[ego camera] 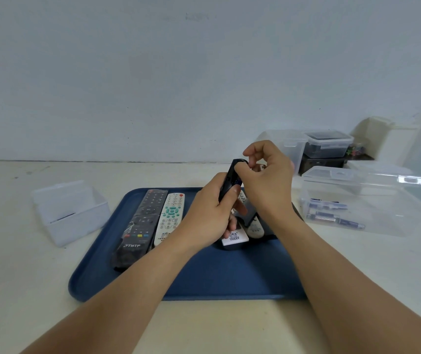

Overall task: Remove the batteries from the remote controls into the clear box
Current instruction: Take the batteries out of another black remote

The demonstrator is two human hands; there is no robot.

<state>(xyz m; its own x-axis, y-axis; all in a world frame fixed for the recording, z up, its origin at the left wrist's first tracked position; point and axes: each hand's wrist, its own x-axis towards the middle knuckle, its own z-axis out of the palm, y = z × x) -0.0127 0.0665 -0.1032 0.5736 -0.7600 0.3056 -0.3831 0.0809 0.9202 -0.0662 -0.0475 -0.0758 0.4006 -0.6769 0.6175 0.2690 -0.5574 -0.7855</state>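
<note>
- Left hand [212, 205] grips black remote [229, 180] above blue tray [204, 272].
- Right hand [268, 180] fingers curl at its top end, apparently pinching.
- Batteries [337, 215] lie in clear box [372, 200], right.

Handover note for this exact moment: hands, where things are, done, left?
Left hand: grips the black remote upright above the blue tray.
Right hand: fingertips at the remote's top end; exact grip unclear.
Done: several batteries lie in the clear box, right of the tray.
Left: the held remote, then the long black remote, the white remote with green buttons, and those partly hidden under the hands.
</note>
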